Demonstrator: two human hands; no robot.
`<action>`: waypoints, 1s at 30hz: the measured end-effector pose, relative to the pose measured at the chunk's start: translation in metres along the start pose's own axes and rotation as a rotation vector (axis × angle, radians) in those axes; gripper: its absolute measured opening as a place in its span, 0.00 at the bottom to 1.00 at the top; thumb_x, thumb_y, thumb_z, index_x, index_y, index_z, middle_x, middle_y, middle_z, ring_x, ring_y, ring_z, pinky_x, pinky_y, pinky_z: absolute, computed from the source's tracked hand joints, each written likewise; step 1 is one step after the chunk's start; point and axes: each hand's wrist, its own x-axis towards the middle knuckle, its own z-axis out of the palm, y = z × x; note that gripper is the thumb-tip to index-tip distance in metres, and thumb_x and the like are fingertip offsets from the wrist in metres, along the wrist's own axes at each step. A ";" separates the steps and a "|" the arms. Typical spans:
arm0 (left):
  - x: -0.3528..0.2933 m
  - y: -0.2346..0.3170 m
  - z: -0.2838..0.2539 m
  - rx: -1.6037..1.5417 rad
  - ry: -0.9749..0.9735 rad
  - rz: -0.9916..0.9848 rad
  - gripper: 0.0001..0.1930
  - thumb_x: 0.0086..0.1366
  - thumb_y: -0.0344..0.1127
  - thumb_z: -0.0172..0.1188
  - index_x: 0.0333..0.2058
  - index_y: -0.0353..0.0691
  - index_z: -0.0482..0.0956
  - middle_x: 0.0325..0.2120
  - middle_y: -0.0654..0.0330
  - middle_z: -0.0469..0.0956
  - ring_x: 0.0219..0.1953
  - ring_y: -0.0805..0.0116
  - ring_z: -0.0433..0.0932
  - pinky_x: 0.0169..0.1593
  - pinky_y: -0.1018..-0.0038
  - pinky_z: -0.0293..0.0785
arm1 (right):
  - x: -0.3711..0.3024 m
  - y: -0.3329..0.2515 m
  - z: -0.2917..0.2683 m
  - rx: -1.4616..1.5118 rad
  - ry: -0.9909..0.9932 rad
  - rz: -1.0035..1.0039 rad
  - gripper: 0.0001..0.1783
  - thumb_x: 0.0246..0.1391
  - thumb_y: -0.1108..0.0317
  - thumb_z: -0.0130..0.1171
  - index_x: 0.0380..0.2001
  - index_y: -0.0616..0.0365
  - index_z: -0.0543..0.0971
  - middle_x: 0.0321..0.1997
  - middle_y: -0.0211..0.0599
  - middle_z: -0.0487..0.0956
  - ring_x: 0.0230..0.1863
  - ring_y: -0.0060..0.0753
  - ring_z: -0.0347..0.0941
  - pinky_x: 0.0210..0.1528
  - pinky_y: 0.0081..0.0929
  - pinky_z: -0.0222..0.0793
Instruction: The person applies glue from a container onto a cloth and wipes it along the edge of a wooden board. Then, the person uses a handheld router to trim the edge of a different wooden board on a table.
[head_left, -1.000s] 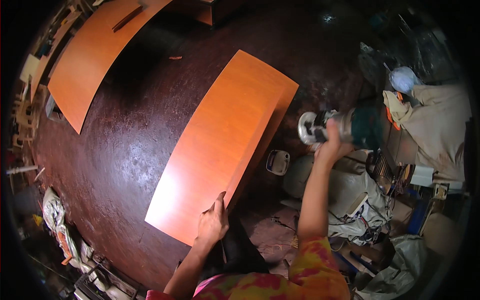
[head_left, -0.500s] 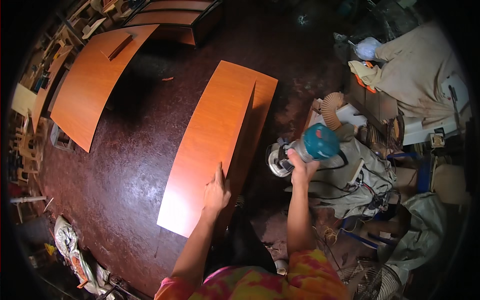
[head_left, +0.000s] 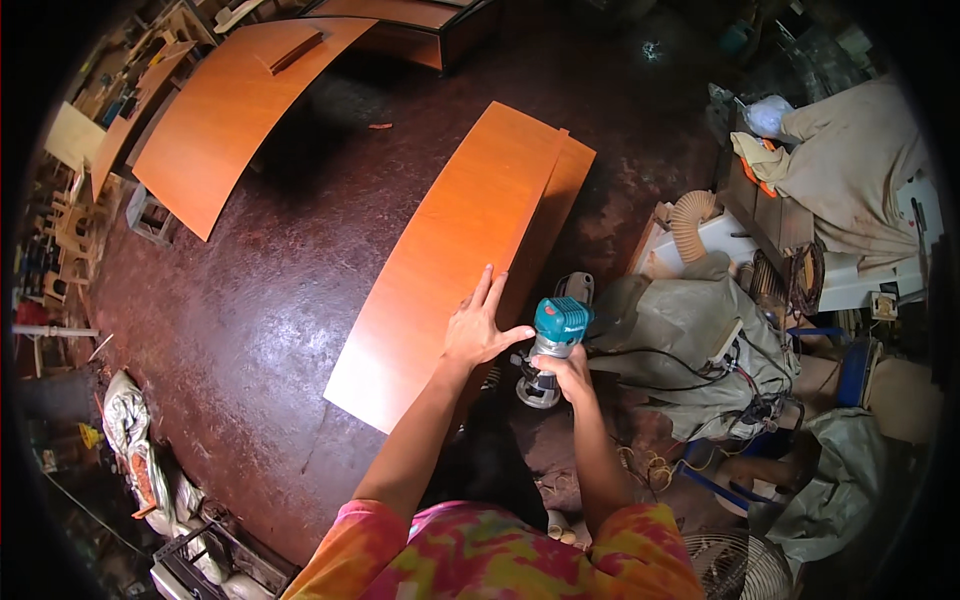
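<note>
In front of me stands a long orange wood-faced panel (head_left: 440, 260) with a second, darker panel surface along its right side. My left hand (head_left: 478, 328) lies on the panel near its right edge. Its fingers are stretched and spread, and the thumb points toward the router. A trim router (head_left: 563, 320) with a teal top and a metal base is gripped around its middle by my right hand (head_left: 568, 373). The router stands roughly upright, just right of the panel; whether its base touches anything I cannot tell.
Right of the router, a grey sheet (head_left: 670, 340) lies under black cables. Beyond it is a ribbed tan hose (head_left: 690, 225). Another orange panel (head_left: 235, 115) stands at the far left. A fan (head_left: 735, 565) sits at the lower right, and a bundled sack (head_left: 135, 430) lies lower left.
The router has turned from tilted to upright and come left and down, closer to the panel. My left hand has gone from one pointing finger to spread fingers. The whole view has shifted.
</note>
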 end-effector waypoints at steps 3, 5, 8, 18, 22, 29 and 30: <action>0.002 0.005 -0.001 0.000 -0.013 0.015 0.64 0.49 0.81 0.66 0.75 0.46 0.58 0.77 0.48 0.53 0.69 0.37 0.69 0.69 0.47 0.67 | -0.004 0.002 0.000 -0.022 -0.026 -0.012 0.28 0.39 0.72 0.76 0.47 0.59 0.80 0.39 0.32 0.83 0.39 0.28 0.81 0.43 0.29 0.78; 0.005 0.009 0.000 -0.008 -0.033 -0.019 0.66 0.46 0.81 0.67 0.76 0.47 0.57 0.78 0.50 0.53 0.68 0.37 0.69 0.69 0.47 0.67 | -0.005 0.001 -0.006 -0.072 -0.031 0.015 0.27 0.39 0.71 0.76 0.46 0.58 0.80 0.38 0.31 0.83 0.39 0.27 0.81 0.43 0.29 0.79; -0.002 -0.003 0.000 -0.098 -0.049 -0.050 0.70 0.39 0.82 0.71 0.77 0.52 0.55 0.78 0.52 0.52 0.71 0.37 0.65 0.70 0.47 0.66 | -0.009 0.014 0.000 -0.069 -0.060 -0.060 0.28 0.40 0.72 0.76 0.49 0.57 0.80 0.40 0.31 0.84 0.40 0.28 0.81 0.45 0.30 0.78; -0.002 0.009 -0.004 -0.076 -0.020 -0.014 0.78 0.31 0.76 0.77 0.78 0.48 0.48 0.78 0.56 0.55 0.67 0.43 0.73 0.65 0.49 0.74 | -0.025 -0.006 -0.012 -0.160 -0.087 0.015 0.26 0.41 0.72 0.75 0.47 0.57 0.80 0.40 0.33 0.83 0.40 0.28 0.80 0.45 0.32 0.76; -0.003 0.016 0.001 -0.033 0.011 -0.062 0.61 0.55 0.64 0.72 0.77 0.43 0.49 0.71 0.49 0.67 0.60 0.41 0.78 0.60 0.49 0.76 | -0.026 -0.020 -0.019 -0.041 0.066 0.032 0.20 0.42 0.73 0.74 0.42 0.58 0.81 0.37 0.33 0.84 0.36 0.29 0.81 0.42 0.32 0.77; 0.002 0.011 0.026 0.143 0.018 -0.199 0.33 0.77 0.46 0.50 0.75 0.40 0.55 0.49 0.38 0.84 0.42 0.35 0.85 0.49 0.45 0.80 | -0.011 -0.078 -0.108 0.513 0.365 0.023 0.16 0.51 0.69 0.72 0.42 0.53 0.77 0.34 0.37 0.83 0.33 0.38 0.82 0.39 0.44 0.82; 0.006 0.023 0.027 0.125 -0.004 -0.210 0.31 0.78 0.46 0.48 0.73 0.40 0.57 0.45 0.36 0.84 0.42 0.34 0.84 0.49 0.45 0.80 | -0.006 -0.094 -0.139 0.663 0.337 0.090 0.16 0.53 0.65 0.71 0.43 0.53 0.77 0.36 0.38 0.83 0.35 0.42 0.82 0.41 0.48 0.83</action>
